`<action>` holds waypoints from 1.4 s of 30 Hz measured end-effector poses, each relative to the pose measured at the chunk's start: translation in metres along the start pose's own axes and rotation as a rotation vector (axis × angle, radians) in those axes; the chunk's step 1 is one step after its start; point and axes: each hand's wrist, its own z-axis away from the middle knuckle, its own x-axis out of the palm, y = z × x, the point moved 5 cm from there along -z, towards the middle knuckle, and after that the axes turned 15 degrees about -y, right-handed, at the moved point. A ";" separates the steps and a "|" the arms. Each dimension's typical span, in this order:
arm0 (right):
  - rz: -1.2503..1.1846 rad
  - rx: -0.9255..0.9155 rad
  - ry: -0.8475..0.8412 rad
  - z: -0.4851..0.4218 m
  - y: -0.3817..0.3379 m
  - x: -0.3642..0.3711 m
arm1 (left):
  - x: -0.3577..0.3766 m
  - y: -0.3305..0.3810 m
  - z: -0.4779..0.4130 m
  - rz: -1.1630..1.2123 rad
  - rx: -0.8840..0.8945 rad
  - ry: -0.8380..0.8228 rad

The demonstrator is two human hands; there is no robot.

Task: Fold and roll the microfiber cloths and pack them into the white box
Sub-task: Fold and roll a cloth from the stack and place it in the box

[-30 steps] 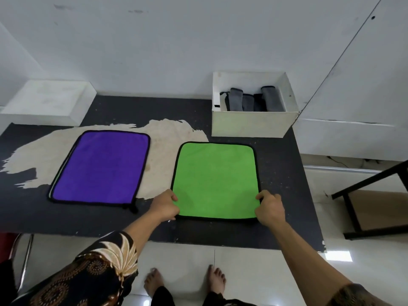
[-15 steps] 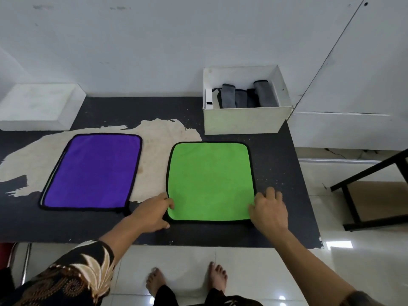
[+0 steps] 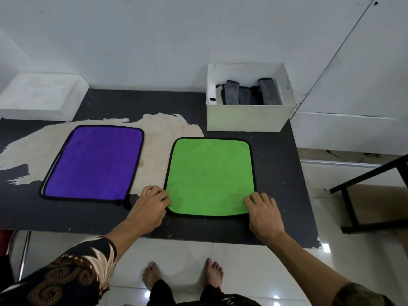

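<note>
A green microfiber cloth point(image 3: 209, 175) with black edging lies flat on the black table point(image 3: 276, 164), in front of the white box point(image 3: 247, 117). My left hand point(image 3: 150, 205) pinches its near left corner with curled fingers. At the near right corner, my right hand point(image 3: 263, 212) covers the edge and its fingers curl onto the cloth. A purple cloth point(image 3: 92, 162) lies spread flat to the left, untouched. Several rolled grey cloths point(image 3: 242, 94) stand inside the box.
A white block point(image 3: 42, 96) sits at the table's back left against the wall. Part of the tabletop is worn to a pale patch point(image 3: 163, 133). A black metal frame point(image 3: 364, 195) stands on the floor to the right. My bare feet point(image 3: 183, 274) are below the table's near edge.
Half a second ago both hands lay flatter at the green cloth's near corners; now their fingers are curled onto those corners. The cloth stays flat.
</note>
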 end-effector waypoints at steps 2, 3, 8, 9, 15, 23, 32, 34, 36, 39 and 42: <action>-0.012 0.026 0.049 0.002 0.003 -0.002 | 0.003 -0.005 0.004 0.038 0.006 -0.013; -0.016 0.023 0.067 0.002 0.004 -0.002 | 0.005 -0.006 0.006 0.053 0.014 -0.032; -0.050 -0.004 0.096 0.007 0.008 0.000 | 0.011 -0.010 0.016 0.139 0.037 -0.101; -0.062 -0.003 0.096 0.008 0.008 0.001 | 0.011 -0.009 0.018 0.162 0.041 -0.105; -0.186 0.011 -0.099 0.012 0.011 0.004 | 0.011 -0.007 0.024 0.286 0.050 -0.237; -0.944 0.148 -0.025 -0.018 0.048 -0.025 | -0.024 -0.047 0.000 0.827 -0.296 -0.034; -1.212 0.362 0.016 -0.095 0.068 -0.029 | -0.028 -0.071 -0.073 1.045 -0.519 0.049; -1.161 0.375 0.038 -0.102 0.066 -0.033 | -0.024 -0.071 -0.080 1.028 -0.541 0.032; -1.146 0.383 0.079 -0.112 0.066 -0.042 | -0.026 -0.075 -0.088 1.023 -0.552 0.062; -1.137 0.383 0.101 -0.128 0.063 -0.053 | -0.031 -0.081 -0.099 1.000 -0.589 0.074; -1.063 0.399 0.010 -0.139 0.060 -0.048 | -0.020 -0.085 -0.109 0.944 -0.599 -0.063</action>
